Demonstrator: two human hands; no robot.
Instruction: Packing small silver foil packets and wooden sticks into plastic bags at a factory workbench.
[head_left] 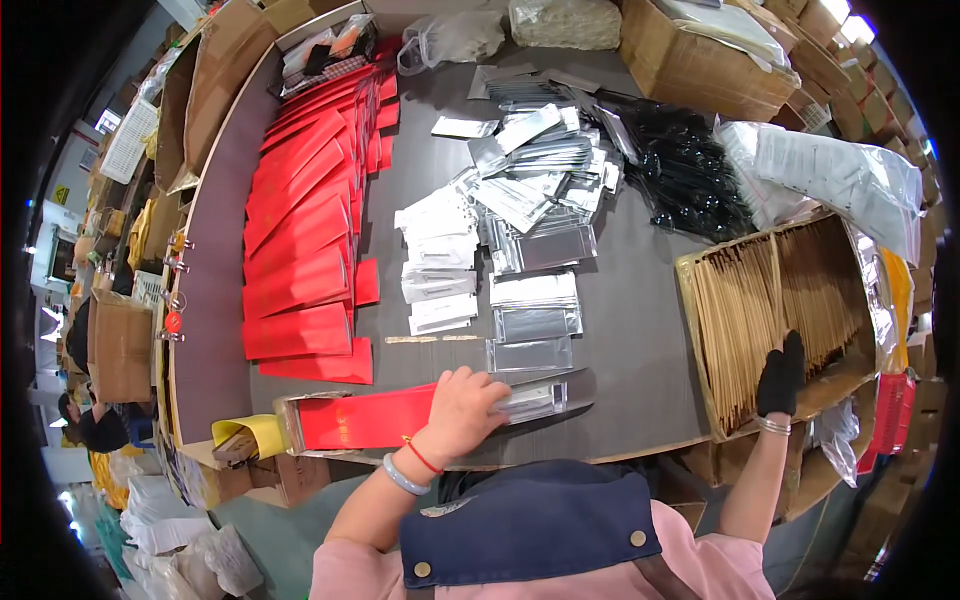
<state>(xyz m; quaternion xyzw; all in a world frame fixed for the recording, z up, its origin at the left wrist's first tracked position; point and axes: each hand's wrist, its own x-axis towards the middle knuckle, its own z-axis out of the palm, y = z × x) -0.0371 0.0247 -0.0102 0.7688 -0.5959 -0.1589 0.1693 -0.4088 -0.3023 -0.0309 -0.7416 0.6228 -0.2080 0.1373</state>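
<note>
My left hand [465,408], bare with a bangle and red string at the wrist, is closed at the near end of a clear plastic packet [545,400]. Beneath and beside it a long red paper sleeve [370,418] lies along the table's near edge, its left end at a small cardboard box [290,425]. At the right, my right hand [782,378] wears a black glove. Its fingers stretch out against thin brown pieces [745,320] standing tightly packed in a carton [690,300]. Whether it pinches any piece is hidden.
Overlapping red sleeves [300,270] run down the table's left side. Mid-table are white packets [440,260] and silvery clear packets [540,240]. Behind the carton lie black plastic-wrapped pieces [690,170] and a clear bag [840,180]. A large cardboard box [690,65] stands far right.
</note>
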